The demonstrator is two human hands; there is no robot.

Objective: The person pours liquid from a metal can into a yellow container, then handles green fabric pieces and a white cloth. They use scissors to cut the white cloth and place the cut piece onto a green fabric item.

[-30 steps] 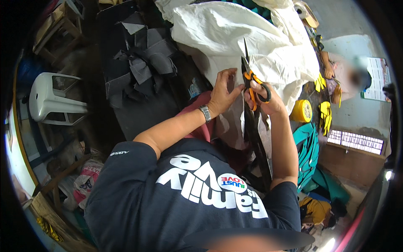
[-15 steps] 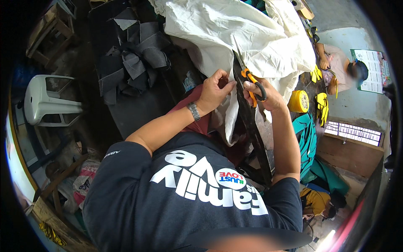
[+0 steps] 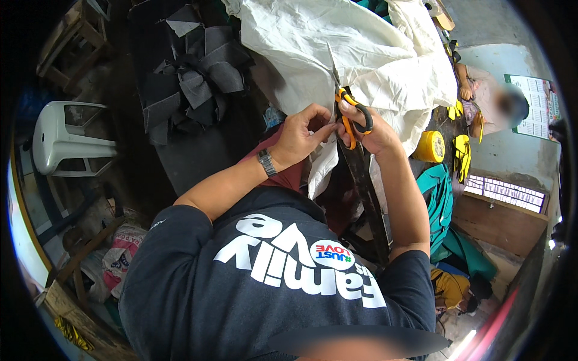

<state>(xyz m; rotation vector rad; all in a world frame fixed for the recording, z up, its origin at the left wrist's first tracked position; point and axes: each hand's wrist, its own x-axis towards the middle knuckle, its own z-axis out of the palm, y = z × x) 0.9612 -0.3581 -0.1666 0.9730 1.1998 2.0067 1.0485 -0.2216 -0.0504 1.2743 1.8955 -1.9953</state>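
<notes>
Right hand (image 3: 367,129): fingers closed through the loops of the orange-handled steel scissors (image 3: 346,105), blades pointing away from the person into the large cream-white cloth sheet (image 3: 337,48). Left hand (image 3: 301,135): fingers pressed together, pinching the sheet's edge just beside the scissors. The sheet lies spread over the dark bench (image 3: 198,150) and hangs down between the forearms. A pile of dark grey fabric offcuts (image 3: 192,84) rests on the bench to the left, well apart. White plastic chair (image 3: 69,138) at far left. Yellow tape roll (image 3: 430,146) near the right forearm.

Dark worktable (image 3: 198,153), white cloth (image 3: 337,42), grey scraps (image 3: 192,84)
</notes>
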